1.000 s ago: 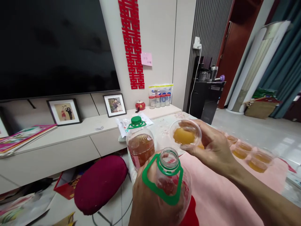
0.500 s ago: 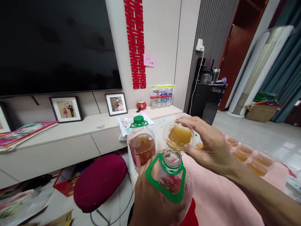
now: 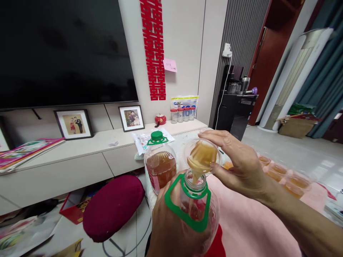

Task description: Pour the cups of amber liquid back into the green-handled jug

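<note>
My left hand [image 3: 174, 217] is closed around a clear plastic jug [image 3: 213, 214] with a green handle ring [image 3: 198, 225] at its neck; the cap is off. Between the fingers and thumb of my right hand [image 3: 235, 164] is a clear plastic bowl [image 3: 187, 148], tilted over the jug's mouth [image 3: 195, 178]. Amber liquid [image 3: 203, 153] runs from the bowl's lip into the neck. Just beyond my left hand stands a second jug [image 3: 162, 167], holding brownish liquid and closed with a green cap [image 3: 157, 135].
Several bowls of amber liquid [image 3: 278, 171] stand at the right on a pink cloth [image 3: 246, 221]. A maroon stool [image 3: 114, 207] is at the left. Behind are a white cabinet [image 3: 107, 146] with framed photos [image 3: 131, 117], glass jars [image 3: 180, 116] and a red pot [image 3: 160, 119].
The bowl in my right hand has tipped further toward the jug, and a stream of amber liquid now falls into its mouth. My left hand keeps its hold on the jug.
</note>
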Available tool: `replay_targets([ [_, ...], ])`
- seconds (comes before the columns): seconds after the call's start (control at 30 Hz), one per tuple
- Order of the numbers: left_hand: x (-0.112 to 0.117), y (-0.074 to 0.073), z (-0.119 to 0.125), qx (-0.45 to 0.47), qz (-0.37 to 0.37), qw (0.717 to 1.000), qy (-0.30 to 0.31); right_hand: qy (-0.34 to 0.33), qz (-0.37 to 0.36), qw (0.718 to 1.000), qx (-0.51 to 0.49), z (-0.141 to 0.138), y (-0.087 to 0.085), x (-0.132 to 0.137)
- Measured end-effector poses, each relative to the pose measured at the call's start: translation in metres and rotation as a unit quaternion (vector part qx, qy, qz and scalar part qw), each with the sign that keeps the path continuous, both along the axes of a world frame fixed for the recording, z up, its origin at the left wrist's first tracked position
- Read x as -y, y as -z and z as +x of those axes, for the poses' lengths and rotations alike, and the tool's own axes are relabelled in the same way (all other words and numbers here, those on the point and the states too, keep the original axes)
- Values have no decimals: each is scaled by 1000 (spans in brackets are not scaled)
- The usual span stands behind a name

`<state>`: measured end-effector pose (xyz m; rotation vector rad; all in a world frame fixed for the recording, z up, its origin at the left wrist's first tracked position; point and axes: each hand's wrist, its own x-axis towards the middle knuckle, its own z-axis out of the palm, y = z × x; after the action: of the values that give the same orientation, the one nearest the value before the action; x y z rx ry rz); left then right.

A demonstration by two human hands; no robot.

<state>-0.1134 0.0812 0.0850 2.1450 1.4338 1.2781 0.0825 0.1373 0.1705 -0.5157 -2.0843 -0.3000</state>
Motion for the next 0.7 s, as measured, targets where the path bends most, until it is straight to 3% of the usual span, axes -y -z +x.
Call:
replay_targets([
  [0.2, 4, 0, 1, -11, -12, 1000, 6, -5, 12, 1000, 15, 0, -4, 1],
  [0.43, 11, -12, 7, 33, -33, 999, -11, -29, 51, 998, 29, 1, -5, -3],
  [0.7, 14, -12, 8, 76, -37, 996, -26, -23, 81, 995, 56, 0, -9, -1],
])
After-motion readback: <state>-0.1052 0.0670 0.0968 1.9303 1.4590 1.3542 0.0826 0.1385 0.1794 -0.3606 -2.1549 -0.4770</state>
